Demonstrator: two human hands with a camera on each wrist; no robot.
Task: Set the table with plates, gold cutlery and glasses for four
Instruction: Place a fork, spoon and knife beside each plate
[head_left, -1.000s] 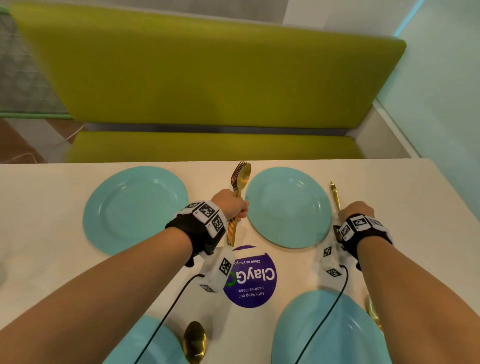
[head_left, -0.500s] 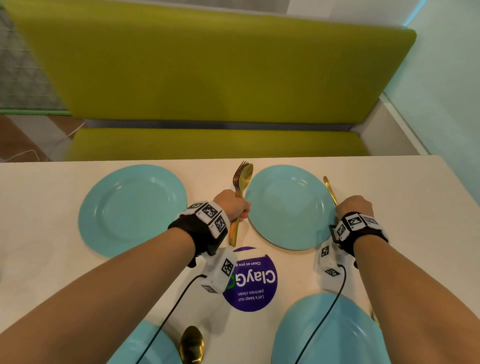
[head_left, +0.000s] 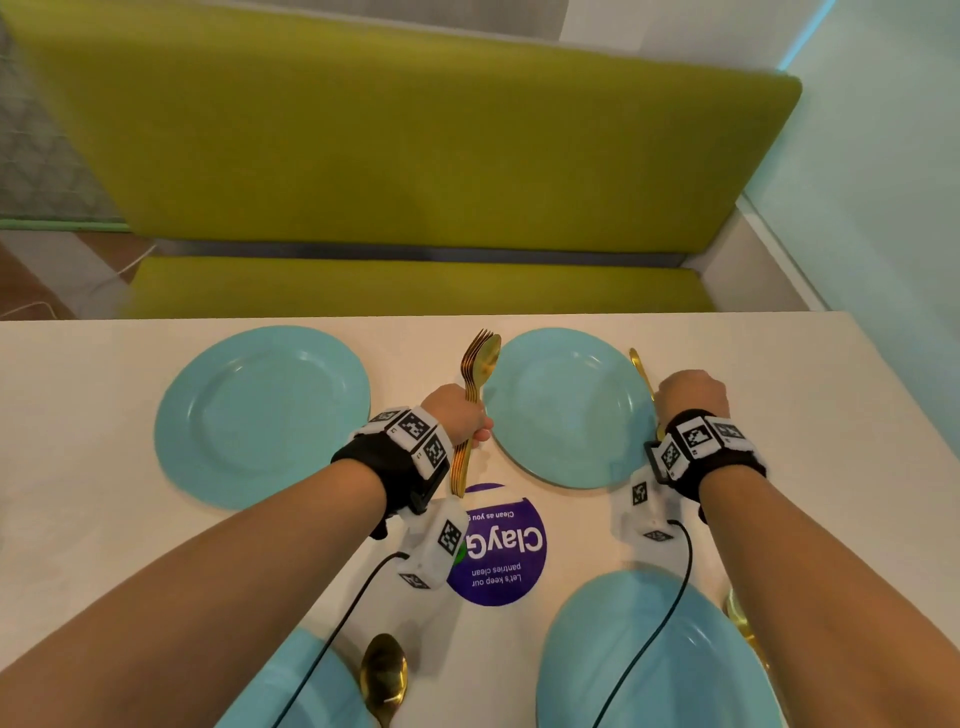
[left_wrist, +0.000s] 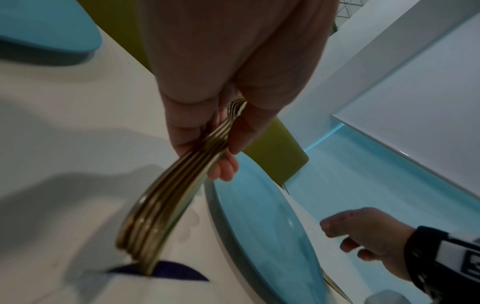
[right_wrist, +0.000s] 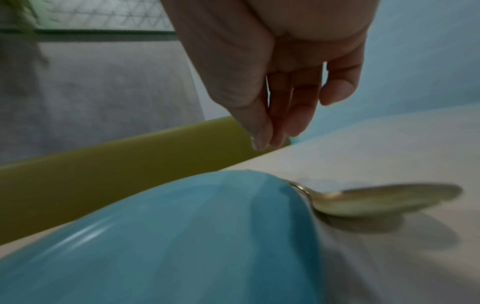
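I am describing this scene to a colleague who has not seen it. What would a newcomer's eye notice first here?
Probably the bundle of gold cutlery gripped in the left hand, between the two far turquoise plates. Next, the right hand, holding nothing, above a gold spoon lying beside the right plate. Behind the white table stands a bright green bench.

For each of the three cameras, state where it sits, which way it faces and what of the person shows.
Head: on the head, looking forward and down at the white table; both forearms show.
Left wrist: looks along the left hand gripping the bundle of gold cutlery.
Right wrist: looks along the empty right hand above the gold spoon.
All three share the far right round turquoise plate.
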